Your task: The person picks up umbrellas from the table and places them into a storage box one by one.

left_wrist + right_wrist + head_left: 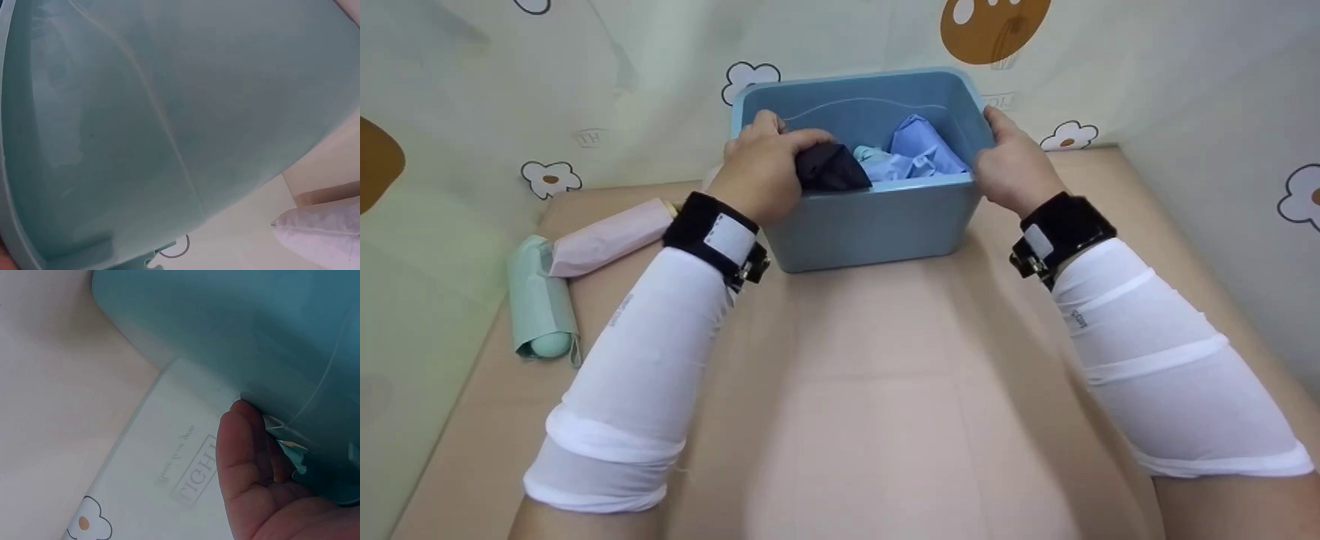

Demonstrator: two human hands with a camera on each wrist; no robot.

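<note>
A blue-grey plastic bin (877, 232) stands at the back of the table, its outer wall (214, 112) filling most of the left wrist view. My left hand (765, 169) grips the bin's left rim, with the thumb reaching inward over a dark folded cloth bundle (832, 166). At the opposite end, my right hand (1016, 161) holds the right rim. Its fingers (236, 444) lie against the outside of the bin in the right wrist view. Inside, a blue folded fabric bundle (926, 146) leans by the right wall, beside a light mint piece (871, 155).
To the left lie a pink sleeved folding umbrella (611, 238) and a mint green one (542, 300) with a rounded handle end. A pale flower-printed curtain (652, 90) hangs behind and along both sides of the beige table (870, 420).
</note>
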